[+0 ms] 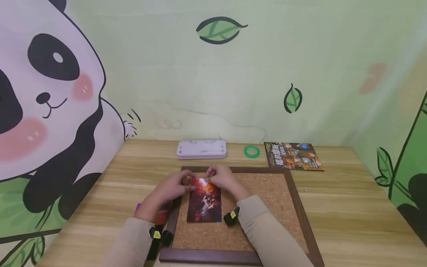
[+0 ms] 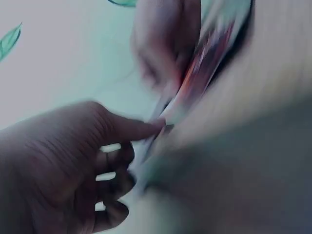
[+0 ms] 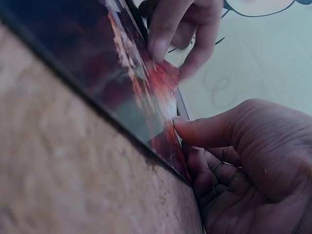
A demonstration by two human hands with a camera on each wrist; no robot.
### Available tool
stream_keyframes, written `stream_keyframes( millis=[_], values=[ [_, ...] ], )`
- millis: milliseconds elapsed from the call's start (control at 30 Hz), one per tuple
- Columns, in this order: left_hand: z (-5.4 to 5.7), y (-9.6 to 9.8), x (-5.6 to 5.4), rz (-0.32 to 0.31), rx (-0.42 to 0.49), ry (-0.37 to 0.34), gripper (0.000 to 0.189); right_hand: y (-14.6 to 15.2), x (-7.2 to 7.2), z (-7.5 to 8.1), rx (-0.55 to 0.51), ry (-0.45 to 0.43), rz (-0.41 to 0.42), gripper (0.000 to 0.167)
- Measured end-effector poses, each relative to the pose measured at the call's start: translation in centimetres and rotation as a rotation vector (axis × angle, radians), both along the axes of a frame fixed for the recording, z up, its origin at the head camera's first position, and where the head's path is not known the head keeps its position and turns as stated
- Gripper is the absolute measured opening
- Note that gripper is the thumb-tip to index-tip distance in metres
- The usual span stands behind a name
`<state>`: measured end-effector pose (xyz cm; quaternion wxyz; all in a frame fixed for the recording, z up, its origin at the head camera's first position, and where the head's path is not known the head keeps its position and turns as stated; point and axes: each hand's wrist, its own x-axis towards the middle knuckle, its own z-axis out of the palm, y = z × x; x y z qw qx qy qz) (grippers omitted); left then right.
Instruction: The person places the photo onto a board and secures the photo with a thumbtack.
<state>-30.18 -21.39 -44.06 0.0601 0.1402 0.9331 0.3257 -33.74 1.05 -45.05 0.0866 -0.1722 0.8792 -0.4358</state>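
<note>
A glossy rectangular print in fiery red, orange and near-black is pinched at its top edge by a left hand and a right hand, over the left part of a tan cork board framed in dark brown. The print's upper part is lit by a white-hot glow, its middle is crossed by a pale, broken streak, and its lower part is darkened to deep maroon and black; light is reflected off its sheen in the right wrist view. Behind the board, a scuffed white rounded-rectangular case is seen with its lid closed, its contents hidden. To its right are set a green ring-shaped roll and a dark, colourfully printed booklet.
</note>
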Motion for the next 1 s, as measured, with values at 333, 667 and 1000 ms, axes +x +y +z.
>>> stream_keyframes(
  millis=[333, 667, 1000],
  values=[
    [5.6, -9.9, 2.3, 0.100, -0.139, -0.282, 0.056, -0.1, 0.0, -0.2, -0.010, 0.023, 0.004, 0.006],
    [4.3, -11.0, 3.4, 0.209, -0.262, -0.501, 0.076, 0.0, 0.0, -0.5, -0.002, 0.018, 0.002, 0.005],
    [4.1, -9.8, 3.1, 0.190, -0.334, -0.474, 0.083, 0.1, -0.3, -0.6, 0.020, 0.045, -0.002, 0.004]
  ],
)
